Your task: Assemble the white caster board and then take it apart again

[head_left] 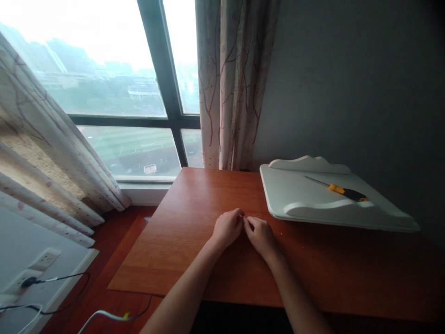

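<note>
My left hand (227, 227) and my right hand (259, 234) meet over the middle of the brown wooden table (174, 232). Both are closed, with thumbs and fingers pinched together and the fingertips nearly touching. Whatever lies between them is too small and too hidden to name. To the right of my hands sits a white board with wavy raised edges (288, 183). On it rests a screwdriver (342, 190) with a yellow and black handle, its shaft pointing left toward the window.
Tiny pale specks lie on the table just right of my right hand. A window (121, 148) and curtains (232, 83) stand beyond the far edge. At the lower left, a wall socket (45, 260) has a black plug (29, 282), and a white cable (100, 313) runs below the table edge.
</note>
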Demonstrator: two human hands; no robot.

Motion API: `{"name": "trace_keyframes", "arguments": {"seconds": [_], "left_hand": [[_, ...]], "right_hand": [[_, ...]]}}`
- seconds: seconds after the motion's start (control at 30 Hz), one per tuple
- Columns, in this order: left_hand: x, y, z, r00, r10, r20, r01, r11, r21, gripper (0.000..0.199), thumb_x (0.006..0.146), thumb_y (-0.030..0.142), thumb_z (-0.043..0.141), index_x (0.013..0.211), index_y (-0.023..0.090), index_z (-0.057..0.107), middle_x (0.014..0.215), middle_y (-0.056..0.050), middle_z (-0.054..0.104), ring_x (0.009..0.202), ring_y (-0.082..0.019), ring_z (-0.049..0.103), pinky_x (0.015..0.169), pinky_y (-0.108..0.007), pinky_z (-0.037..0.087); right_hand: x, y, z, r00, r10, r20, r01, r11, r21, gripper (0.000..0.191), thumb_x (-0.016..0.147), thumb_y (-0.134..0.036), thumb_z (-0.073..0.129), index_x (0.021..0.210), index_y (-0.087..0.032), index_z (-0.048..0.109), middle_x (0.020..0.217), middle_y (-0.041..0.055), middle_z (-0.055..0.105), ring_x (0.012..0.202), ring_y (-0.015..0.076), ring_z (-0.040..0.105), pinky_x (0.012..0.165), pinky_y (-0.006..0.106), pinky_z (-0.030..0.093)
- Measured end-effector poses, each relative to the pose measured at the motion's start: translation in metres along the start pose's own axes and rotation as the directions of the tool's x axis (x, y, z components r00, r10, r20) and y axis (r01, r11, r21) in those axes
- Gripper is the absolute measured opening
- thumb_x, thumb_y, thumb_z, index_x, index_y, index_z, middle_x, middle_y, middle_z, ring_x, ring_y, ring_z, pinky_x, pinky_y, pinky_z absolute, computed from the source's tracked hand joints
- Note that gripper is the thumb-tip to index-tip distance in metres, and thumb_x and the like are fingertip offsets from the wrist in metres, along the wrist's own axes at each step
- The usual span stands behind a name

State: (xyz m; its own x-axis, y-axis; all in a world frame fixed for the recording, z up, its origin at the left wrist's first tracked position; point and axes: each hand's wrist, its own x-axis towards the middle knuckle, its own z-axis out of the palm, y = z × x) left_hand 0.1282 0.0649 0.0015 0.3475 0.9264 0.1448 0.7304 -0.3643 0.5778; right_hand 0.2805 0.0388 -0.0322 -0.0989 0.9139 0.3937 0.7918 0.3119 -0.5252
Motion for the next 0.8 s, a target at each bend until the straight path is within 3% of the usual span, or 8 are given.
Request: {"name": "trace_keyframes", "arguments": {"seconds": [0.8], "left_hand": [[0.0001,-0.0012,0.0009,1.000,0.005,0.003,-0.005,1.000,0.011,0.025,0.093,0.021,0.051,0.109,0.024,0.070,0.101,-0.005,0.078,0.094,-0.022,0.073,0.081,-0.029,0.052]], "right_hand": [[-0.0001,-0.0001,0.0008,1.000,0.000,-0.002,0.000,1.000,-0.012,0.038,0.101,-0.029,0.043,0.067,-0.021,0.059,0.070,0.0060,0.069,0.063,0.0161,0.059,0.063,0.028,0.031]]}}
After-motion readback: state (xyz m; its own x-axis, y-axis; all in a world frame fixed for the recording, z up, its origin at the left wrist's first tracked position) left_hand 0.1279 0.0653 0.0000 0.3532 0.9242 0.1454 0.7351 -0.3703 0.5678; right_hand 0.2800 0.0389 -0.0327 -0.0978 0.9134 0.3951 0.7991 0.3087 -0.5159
